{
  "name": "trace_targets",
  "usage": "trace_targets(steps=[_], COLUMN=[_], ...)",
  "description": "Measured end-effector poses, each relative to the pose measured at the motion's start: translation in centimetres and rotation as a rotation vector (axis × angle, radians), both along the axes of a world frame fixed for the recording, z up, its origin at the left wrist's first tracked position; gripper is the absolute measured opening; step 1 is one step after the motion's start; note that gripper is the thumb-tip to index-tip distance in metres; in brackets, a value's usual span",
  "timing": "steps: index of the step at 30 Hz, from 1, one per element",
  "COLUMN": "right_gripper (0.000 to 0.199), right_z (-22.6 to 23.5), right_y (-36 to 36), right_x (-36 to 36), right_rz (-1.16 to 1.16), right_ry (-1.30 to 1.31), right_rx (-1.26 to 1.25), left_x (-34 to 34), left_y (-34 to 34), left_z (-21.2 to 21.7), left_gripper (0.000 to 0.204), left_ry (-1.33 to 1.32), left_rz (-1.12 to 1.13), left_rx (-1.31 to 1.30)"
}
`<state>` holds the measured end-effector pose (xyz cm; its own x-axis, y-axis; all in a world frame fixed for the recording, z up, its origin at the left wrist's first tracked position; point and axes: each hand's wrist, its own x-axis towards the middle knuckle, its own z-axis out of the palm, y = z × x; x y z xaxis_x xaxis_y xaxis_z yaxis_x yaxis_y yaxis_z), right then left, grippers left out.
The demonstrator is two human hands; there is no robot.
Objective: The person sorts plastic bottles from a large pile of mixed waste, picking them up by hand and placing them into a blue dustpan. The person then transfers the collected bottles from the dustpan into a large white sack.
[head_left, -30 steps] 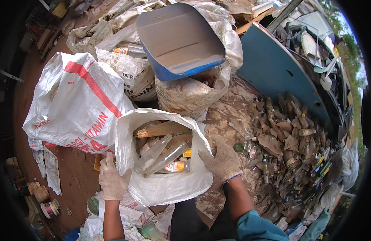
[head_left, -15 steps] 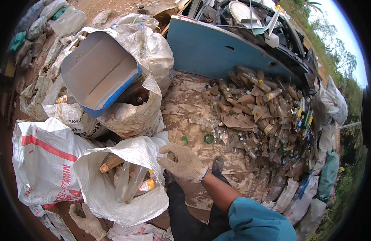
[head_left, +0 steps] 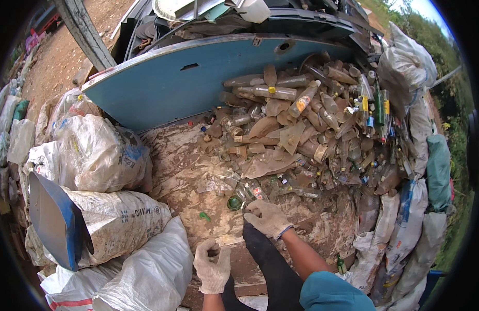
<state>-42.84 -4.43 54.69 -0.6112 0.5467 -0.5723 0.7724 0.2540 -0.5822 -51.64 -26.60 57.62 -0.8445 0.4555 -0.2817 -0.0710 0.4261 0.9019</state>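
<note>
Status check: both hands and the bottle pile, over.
Right hand gloved, reaching into near edge of bottle pile. Left hand gloved, curled, contents unclear. White sacks crowd left side.

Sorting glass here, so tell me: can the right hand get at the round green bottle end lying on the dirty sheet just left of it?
Probably yes. The right hand rests beside the green bottle end, with only flat, muddy sheet between them and nothing lying over it.
</note>
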Motion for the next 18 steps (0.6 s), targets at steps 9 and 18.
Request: trace_targets(steps=[9,18], right_gripper=[0.081,0.062], right_z=[-6.4,-11.9], right_y=[35.2,45.6], right_x=[-2.9,-8.6], right_rz=[-0.142,0.126], right_ry=[-0.156,-0.329], right_rx=[0.791,0.869], left_x=[-9.3,-10.5], left_y=[33.3,45.4], left_z=[-26.8,-34.7], left_gripper=[0.084,0.09], left_ry=[0.508,0.398], left_rz=[-0.712,-0.921], left_rx=[-0.509,-0.835])
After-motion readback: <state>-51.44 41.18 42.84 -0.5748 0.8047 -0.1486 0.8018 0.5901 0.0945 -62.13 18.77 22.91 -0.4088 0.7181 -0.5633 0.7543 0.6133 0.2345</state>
